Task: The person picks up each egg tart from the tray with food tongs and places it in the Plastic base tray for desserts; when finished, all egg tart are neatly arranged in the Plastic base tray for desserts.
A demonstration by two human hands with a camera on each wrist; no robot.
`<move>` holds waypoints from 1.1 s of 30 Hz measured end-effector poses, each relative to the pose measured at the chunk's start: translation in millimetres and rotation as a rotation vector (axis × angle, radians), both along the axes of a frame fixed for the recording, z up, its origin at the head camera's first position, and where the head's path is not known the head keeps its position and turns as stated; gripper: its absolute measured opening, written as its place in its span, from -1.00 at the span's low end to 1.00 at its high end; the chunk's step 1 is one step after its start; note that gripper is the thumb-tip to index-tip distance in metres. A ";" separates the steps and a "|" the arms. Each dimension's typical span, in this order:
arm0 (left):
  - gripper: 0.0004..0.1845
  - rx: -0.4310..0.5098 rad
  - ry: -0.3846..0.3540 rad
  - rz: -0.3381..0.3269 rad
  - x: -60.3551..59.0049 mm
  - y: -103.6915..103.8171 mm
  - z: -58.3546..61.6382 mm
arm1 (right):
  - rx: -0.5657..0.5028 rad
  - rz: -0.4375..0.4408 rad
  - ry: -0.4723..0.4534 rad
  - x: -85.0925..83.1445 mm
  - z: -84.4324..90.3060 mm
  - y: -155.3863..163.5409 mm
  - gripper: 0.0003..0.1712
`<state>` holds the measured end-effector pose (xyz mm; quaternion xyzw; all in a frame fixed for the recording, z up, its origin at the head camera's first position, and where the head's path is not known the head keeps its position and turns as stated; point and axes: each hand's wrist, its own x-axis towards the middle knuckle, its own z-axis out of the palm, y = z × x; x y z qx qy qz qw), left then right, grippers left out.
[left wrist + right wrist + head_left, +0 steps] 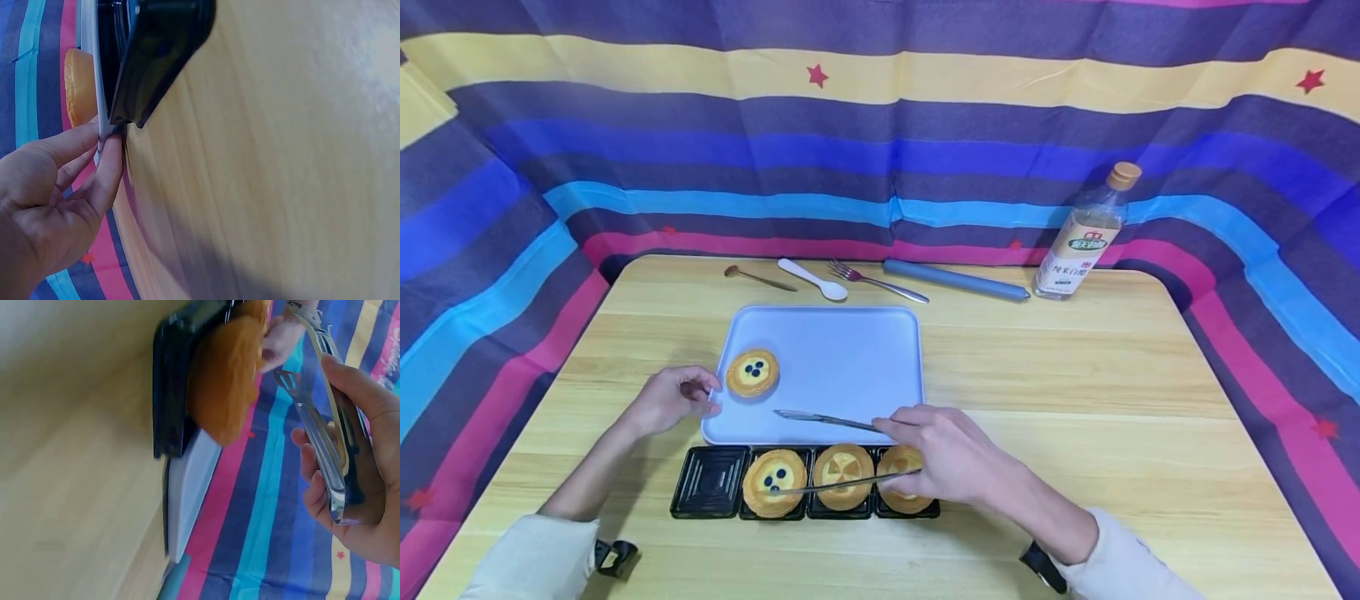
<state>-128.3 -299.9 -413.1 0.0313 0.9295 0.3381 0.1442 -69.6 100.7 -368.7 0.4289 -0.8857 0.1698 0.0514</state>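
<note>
My left hand [672, 400] pinches the left rim of a pale blue tray [850, 358] between thumb and fingers. On that tray, near the hand, lies an egg tart [752, 372] with dark berries on top. Metal tongs [827, 419] are gripped in my right hand [951, 454], their two arms spread apart with nothing between the tips. They hang over a black compartmented container [709, 482] in front of the tray. It holds a berry tart [771, 471], a tart with a crossed top [842, 467] and a third tart [898, 497] partly hidden by my right hand. The leftmost compartment shows its bare ribbed floor.
Along the table's back edge lie a small brown-tipped utensil [760, 279], a white spoon [812, 279], a fork [880, 282] and a blue-grey rod [955, 280]. A clear labelled bottle [1078, 242] stands at the back right. Striped cloth [895, 158] surrounds the table.
</note>
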 end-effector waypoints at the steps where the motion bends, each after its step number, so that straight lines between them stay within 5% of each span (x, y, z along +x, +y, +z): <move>1: -0.72 0.000 0.001 -0.001 0.0 -0.1 0.0 | -0.007 -0.007 -0.001 -2.9 1.0 0.1 -0.25; 20: -0.66 0.032 -0.017 0.009 1.9 0.1 -0.7 | 0.087 -0.094 -0.031 -71.3 -7.2 -29.4 -0.21; 33: -0.67 0.026 -0.017 0.002 1.1 -0.7 -0.9 | 0.187 -0.093 -0.022 -88.6 -16.1 -58.6 -0.21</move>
